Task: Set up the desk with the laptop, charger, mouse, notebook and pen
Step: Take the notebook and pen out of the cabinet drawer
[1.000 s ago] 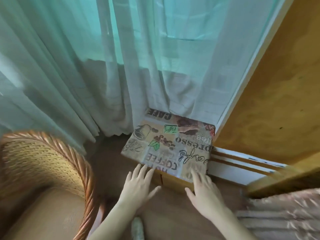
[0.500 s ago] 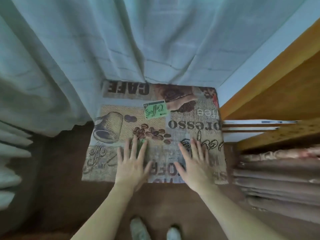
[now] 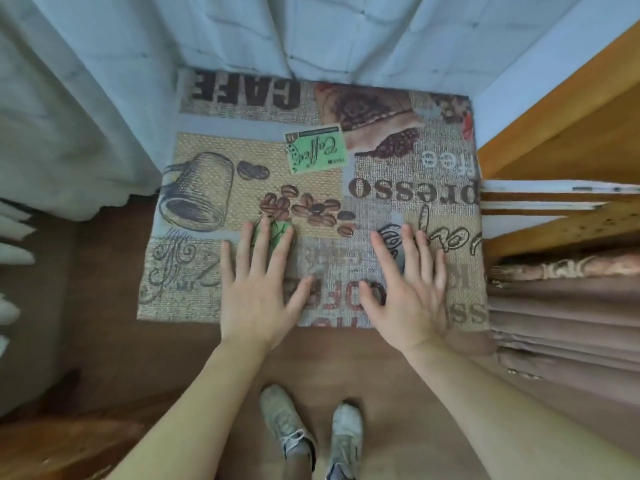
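A small desk covered by a coffee-print cloth [image 3: 311,188] fills the middle of the head view, with words like CAFE and a cup drawn on it. My left hand [image 3: 258,287] lies flat on the cloth near its front edge, fingers straight and spread. To its right, my right hand [image 3: 407,292] lies flat the same way, apart from the left one. Neither hand holds anything. No laptop, charger, mouse, notebook or pen shows in this view.
Pale curtains [image 3: 242,36] hang behind and left of the desk. A wooden shelf unit [image 3: 561,150] with white boards stands at the right, with folded brown fabric [image 3: 561,327] below it. My two shoes [image 3: 311,434] stand on the brown floor in front.
The view has moved closer and tilted down over the desk. Both hands went from the front edge onto the cloth and now lie flat there.
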